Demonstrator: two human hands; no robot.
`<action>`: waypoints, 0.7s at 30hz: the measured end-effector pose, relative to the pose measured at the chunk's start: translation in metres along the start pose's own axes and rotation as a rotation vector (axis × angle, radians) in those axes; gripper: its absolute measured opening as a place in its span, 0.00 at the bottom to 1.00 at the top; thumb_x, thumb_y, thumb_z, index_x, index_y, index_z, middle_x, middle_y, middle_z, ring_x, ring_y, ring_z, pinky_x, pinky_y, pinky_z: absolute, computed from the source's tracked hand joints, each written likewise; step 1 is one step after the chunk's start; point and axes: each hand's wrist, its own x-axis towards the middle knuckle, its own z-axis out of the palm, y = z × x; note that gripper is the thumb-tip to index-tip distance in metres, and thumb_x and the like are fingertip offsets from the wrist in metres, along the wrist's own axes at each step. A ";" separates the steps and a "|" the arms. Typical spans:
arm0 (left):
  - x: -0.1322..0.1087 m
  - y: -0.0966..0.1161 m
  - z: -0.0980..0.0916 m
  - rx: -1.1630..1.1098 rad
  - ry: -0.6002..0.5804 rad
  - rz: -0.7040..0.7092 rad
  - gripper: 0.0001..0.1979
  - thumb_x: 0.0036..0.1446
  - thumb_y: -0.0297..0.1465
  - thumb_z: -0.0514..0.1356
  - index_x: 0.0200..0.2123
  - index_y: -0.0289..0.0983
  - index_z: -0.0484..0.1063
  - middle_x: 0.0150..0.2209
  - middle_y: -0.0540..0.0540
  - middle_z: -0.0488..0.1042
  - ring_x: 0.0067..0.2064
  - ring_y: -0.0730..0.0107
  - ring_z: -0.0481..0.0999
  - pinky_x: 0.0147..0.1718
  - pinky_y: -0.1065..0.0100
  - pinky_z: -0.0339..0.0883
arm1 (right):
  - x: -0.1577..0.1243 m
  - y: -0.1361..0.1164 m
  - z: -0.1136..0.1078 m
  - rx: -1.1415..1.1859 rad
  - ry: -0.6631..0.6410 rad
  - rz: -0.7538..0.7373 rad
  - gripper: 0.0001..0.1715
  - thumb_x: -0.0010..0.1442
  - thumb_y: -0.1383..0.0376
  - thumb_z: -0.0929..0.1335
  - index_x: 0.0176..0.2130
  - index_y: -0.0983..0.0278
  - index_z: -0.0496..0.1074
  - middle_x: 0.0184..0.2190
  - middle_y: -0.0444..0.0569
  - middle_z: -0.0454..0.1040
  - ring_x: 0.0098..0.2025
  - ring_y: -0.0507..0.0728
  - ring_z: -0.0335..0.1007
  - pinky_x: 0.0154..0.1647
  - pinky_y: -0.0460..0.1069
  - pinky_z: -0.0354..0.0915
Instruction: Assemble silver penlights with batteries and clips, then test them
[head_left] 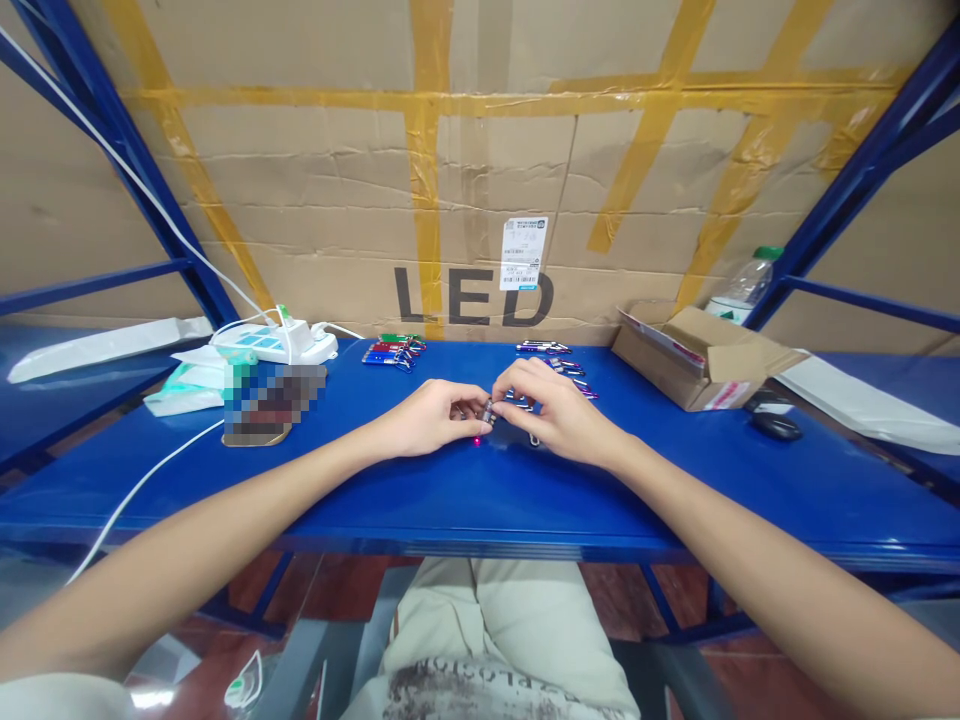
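My left hand [431,418] and my right hand [553,410] meet over the middle of the blue table [450,500], fingers curled round a small keychain flashlight [488,411] held between them. A red dot of light [477,442] shows on the table just below it. Behind my right hand lies a row of several more small keychain lights [559,368]. Another small pile of coloured keychain lights [394,351] lies further back to the left.
An open cardboard box [701,368] stands at the right, a plastic bottle [742,285] behind it and a black mouse [776,425] beside it. A white power strip [274,343], tissue packs [191,385] and a cable sit at the left. Taped cardboard forms the back wall.
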 end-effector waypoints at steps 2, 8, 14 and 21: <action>-0.001 0.001 -0.001 0.025 0.009 0.001 0.12 0.63 0.39 0.68 0.41 0.35 0.79 0.34 0.49 0.80 0.36 0.68 0.76 0.38 0.69 0.68 | 0.000 -0.001 0.000 0.008 -0.003 -0.001 0.06 0.77 0.62 0.66 0.45 0.59 0.72 0.45 0.51 0.76 0.49 0.61 0.69 0.52 0.55 0.64; -0.001 -0.001 -0.002 0.111 0.040 0.033 0.11 0.63 0.38 0.69 0.42 0.36 0.80 0.32 0.50 0.79 0.34 0.69 0.76 0.37 0.69 0.68 | 0.000 0.000 -0.002 0.022 -0.017 0.006 0.06 0.77 0.62 0.66 0.45 0.59 0.72 0.45 0.51 0.76 0.50 0.61 0.70 0.54 0.55 0.66; 0.000 -0.006 -0.003 0.151 0.051 0.047 0.12 0.64 0.37 0.69 0.47 0.37 0.81 0.34 0.49 0.81 0.34 0.69 0.76 0.37 0.69 0.69 | -0.004 0.016 -0.016 -0.139 -0.094 0.082 0.06 0.76 0.64 0.65 0.44 0.60 0.72 0.44 0.52 0.76 0.47 0.61 0.72 0.50 0.53 0.65; -0.001 -0.005 -0.007 0.228 0.039 0.058 0.13 0.63 0.35 0.68 0.49 0.37 0.82 0.38 0.47 0.83 0.36 0.67 0.78 0.39 0.68 0.70 | -0.004 0.022 -0.023 -0.146 -0.417 0.313 0.04 0.70 0.68 0.68 0.40 0.61 0.73 0.30 0.45 0.77 0.30 0.55 0.67 0.34 0.49 0.57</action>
